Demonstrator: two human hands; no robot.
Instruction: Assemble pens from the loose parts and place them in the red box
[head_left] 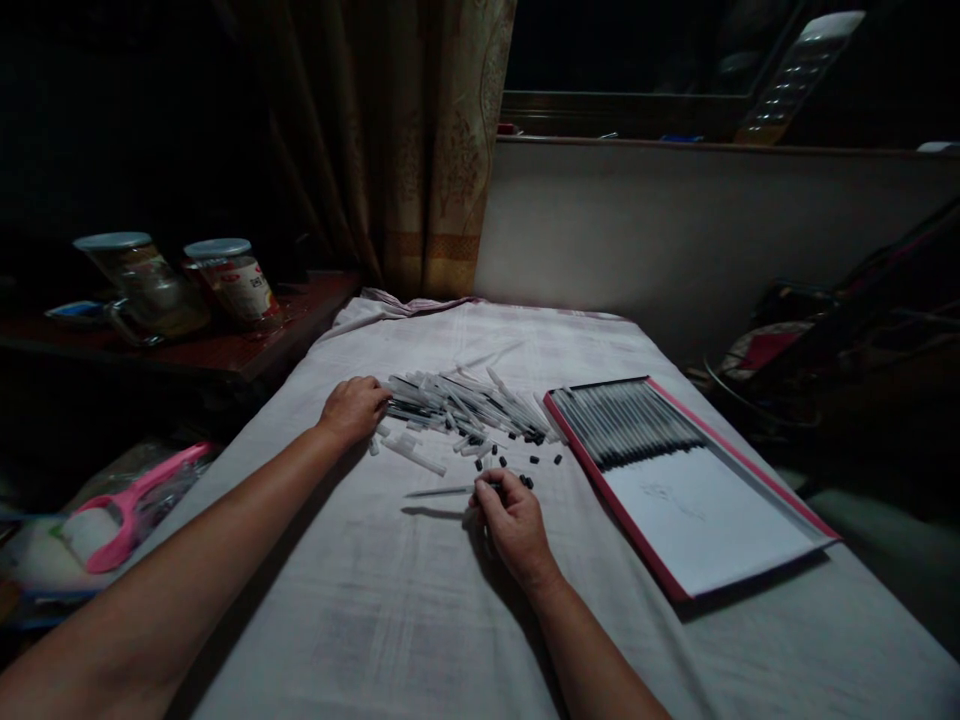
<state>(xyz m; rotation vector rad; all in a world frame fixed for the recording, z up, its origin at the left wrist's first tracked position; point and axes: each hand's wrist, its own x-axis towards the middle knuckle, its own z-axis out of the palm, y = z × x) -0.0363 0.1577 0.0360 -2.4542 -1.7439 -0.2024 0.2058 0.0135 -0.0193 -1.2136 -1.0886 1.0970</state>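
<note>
My right hand [514,520] pinches a slim pen refill [439,491] above the cloth, its pointed end to the left. My left hand [354,410] is at the left end of a loose pile of clear pen barrels and dark refills [457,398]. Its fingers are curled together, and what they grip, if anything, is hidden. Small black pen plugs [534,460] lie scattered between the pile and my right hand. Several short frosted caps [409,440] rest in front of the pile.
At the right lies a shallow red-edged box [637,530] with a row of pens [626,422] along its far half. A wooden side table [300,310] at the left holds jars [236,285]. A pink-handled object [142,500] lies low at the left.
</note>
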